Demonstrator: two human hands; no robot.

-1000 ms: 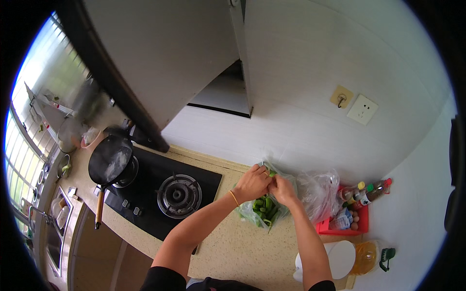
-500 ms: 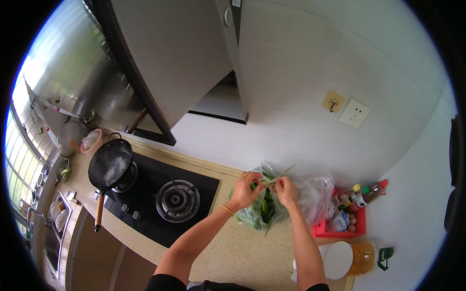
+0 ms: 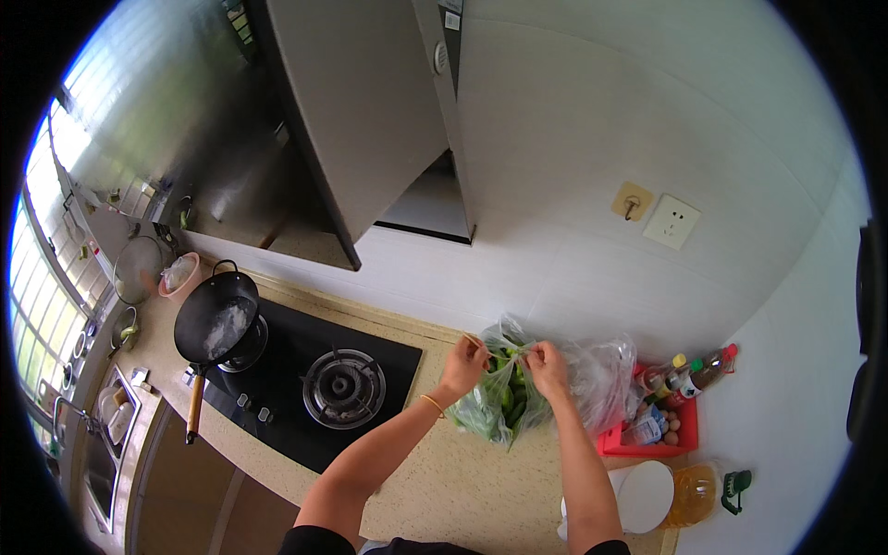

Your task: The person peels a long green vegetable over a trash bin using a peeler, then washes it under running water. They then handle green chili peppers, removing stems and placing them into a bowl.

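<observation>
A clear plastic bag [image 3: 483,414] of long green vegetables [image 3: 507,393], which look like green peppers, lies on the counter in front of me. My left hand [image 3: 463,364] is closed in a pinch at the left side of the bag's mouth. Something thin and tan shows at its fingertips, too small to name. On the other side, my right hand [image 3: 548,368] pinches the gathered plastic near the top. Between the two hands the bag's neck is spread, and green shows through it. A second crumpled clear bag [image 3: 599,375] touches the right side, its contents unclear.
Left of the bag is a black gas hob [image 3: 289,393] with a black wok [image 3: 217,324], whitish inside, on the far burner. At right stand a red basket [image 3: 647,450] of bottles and eggs, a white round container [image 3: 645,497] and an oil jug [image 3: 694,495]. A range hood [image 3: 361,102] hangs above.
My hands have drawn apart, the left moving slightly left and away from the bag's neck. The neck, bunched between my fingers before, is now looser and wider. My view has shifted slightly.
</observation>
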